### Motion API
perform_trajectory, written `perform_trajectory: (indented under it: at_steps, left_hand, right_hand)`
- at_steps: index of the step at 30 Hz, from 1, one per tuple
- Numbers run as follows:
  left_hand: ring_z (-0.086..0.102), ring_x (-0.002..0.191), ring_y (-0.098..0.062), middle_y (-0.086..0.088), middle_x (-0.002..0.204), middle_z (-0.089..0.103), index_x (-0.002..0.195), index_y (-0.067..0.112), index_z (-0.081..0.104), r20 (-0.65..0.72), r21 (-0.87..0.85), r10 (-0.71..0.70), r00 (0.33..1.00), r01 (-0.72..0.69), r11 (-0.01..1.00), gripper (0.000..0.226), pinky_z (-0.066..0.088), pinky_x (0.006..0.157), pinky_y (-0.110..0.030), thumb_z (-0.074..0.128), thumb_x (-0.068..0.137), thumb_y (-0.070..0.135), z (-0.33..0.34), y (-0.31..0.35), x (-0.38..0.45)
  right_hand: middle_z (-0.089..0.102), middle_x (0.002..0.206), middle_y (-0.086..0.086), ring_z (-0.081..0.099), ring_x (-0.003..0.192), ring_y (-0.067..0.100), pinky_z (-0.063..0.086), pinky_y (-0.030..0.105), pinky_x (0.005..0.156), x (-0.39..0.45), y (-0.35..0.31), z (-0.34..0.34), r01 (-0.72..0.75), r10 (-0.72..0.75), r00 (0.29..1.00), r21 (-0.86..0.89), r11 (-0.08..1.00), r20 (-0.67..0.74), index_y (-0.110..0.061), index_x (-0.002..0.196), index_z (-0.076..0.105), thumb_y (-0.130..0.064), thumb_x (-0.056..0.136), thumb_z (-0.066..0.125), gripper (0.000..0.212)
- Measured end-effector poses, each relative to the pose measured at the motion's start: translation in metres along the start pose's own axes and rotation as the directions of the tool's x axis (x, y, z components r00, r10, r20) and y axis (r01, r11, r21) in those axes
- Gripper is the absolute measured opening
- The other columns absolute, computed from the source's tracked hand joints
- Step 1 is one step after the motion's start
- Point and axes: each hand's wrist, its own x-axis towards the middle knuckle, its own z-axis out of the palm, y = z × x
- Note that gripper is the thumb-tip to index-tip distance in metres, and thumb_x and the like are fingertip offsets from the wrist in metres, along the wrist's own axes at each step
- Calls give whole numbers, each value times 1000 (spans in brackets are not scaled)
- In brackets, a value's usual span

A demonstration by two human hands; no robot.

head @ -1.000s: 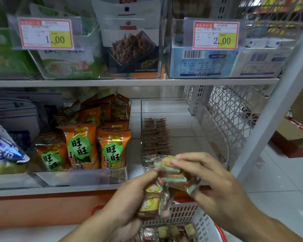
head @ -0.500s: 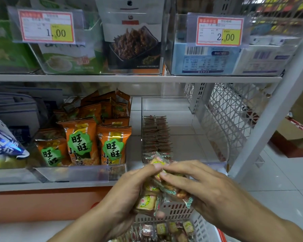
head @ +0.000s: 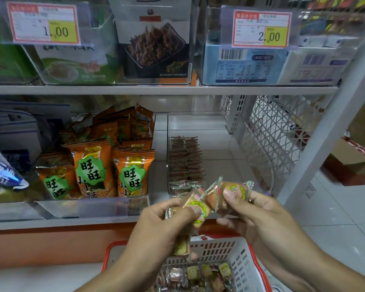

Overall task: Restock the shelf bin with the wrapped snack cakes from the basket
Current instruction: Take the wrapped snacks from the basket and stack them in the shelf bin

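Crinkly-wrapped snack cakes (head: 233, 193) sit pinched in the right hand (head: 259, 213); the left hand (head: 169, 220) grips several more (head: 195, 206). Best slotted upright into the clear bin (head: 198, 125) just beyond, rows kept tidy.

Price tag (head: 43, 24) at the upper shelf's left reads 1.00; price tag (head: 261, 28) right, 2.00. Orange packets (head: 93, 169) read 旺旺.

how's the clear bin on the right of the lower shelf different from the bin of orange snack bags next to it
The clear bin is mostly bare, with only narrow rows of small wrapped cakes along its left side; the orange-bag bin is packed full. The cakes sit low on the bin's floor, while the orange bags stand upright above their bin's front lip. Both bins are see-through plastic on the same shelf.
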Motion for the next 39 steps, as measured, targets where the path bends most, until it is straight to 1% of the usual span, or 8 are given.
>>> perform_trajectory:
  at_steps: [6,10,12,16,20,22,27,39]
  left_hand:
    - [72,71,-26,-21,87,75,93,11,81,-5,-33,-51,999,51,998,47,60,57,-39,88,56,41,-2,0,1]
    - [75,78,-21,-16,93,78,99,19,84,89,-40,-89,992,92,995,35,60,52,-35,76,69,35,-2,8,5]
    - [75,78,-22,-15,97,79,105,22,83,148,-37,-137,979,144,989,44,61,54,-37,75,66,41,-2,12,5]
    - [75,81,-20,-12,107,78,111,26,80,153,-57,-94,984,103,993,57,59,58,-35,82,60,50,-4,10,3]
    - [74,87,-22,-16,111,77,117,22,78,142,-58,-45,989,53,997,53,59,59,-35,83,70,47,-5,5,2]
    - [75,85,-24,-16,108,78,112,19,80,117,-65,-34,993,42,997,52,61,59,-37,81,67,45,-2,1,1]
    - [76,85,-21,-10,106,79,108,23,81,89,-45,-7,996,11,999,53,62,63,-41,75,63,50,2,-1,0]
    - [76,76,-20,-12,102,80,113,24,79,150,-36,-74,986,80,996,62,61,59,-36,82,65,64,1,-1,0]
  right_hand:
    - [77,107,3,73,101,19,59,28,86,-1,-1,-4,249,-253,967,-268,931,20,-27,105,79,-28,76,78,29]
    - [70,123,-6,63,122,18,52,30,98,1,-2,-20,747,-573,569,-663,58,590,-20,108,79,4,81,75,36]
    - [67,128,-1,59,128,22,53,37,99,3,-1,-23,769,-518,507,-633,-89,689,-14,109,78,14,71,71,48]
    - [64,135,-12,52,135,15,48,31,104,-1,3,-20,770,-483,583,-635,70,654,-20,113,74,-13,85,80,29]
    - [68,124,-7,61,123,13,53,38,100,-8,12,-9,439,-307,894,-505,743,326,-32,113,72,-54,86,71,35]
    - [74,111,3,70,105,16,56,36,92,-6,14,-4,337,-260,935,-374,864,240,-28,108,73,-47,81,78,33]
    - [75,93,1,69,85,11,55,26,73,-2,7,-1,279,-215,956,-396,875,199,-31,102,71,-35,80,76,22]
    - [75,104,3,71,98,27,57,57,89,0,6,-5,190,-124,977,-443,876,172,-30,105,73,-40,76,82,32]
